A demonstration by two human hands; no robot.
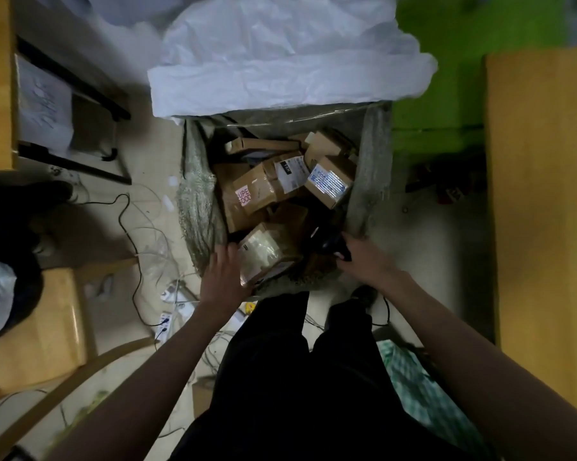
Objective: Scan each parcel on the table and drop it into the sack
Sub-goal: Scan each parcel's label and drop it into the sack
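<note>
**Parcel at the sack's near rim, scanner hand close beside it**

The left hand (225, 277) lies against the near side of a cardboard parcel (267, 252) with a clear-taped label; its fingers look fairly straight, pressed to the box's edge, not wrapped round it. The parcel sits tilted at the near rim of the open sack (199, 197), above the boxes already inside, among them one marked with a pink sticker (247, 194) and one with a blue-printed label (330, 181). The right hand (357, 257) is curled round a dark object that looks like the handheld scanner (335, 244), held over the sack's near right corner

What could go wrong, as a judgement:

- The parcel may catch on the sagging near rim instead of falling in; the mesh edge is slack and folds inward just beneath it, so the box could tip back toward the person's legs and the floor
- With only a flat palm on one side, the left hand has little control of the box if it rolls
- The scanner hangs over the opening; a loosened hold would send it in among the boxes
- Loose cables (130, 227) and a power strip (165, 322) lie on the floor beside the left foot, a tripping risk when stepping back toward the counter
- Whether this label is scanned cannot be told; the frame is dim and blurred
</note>
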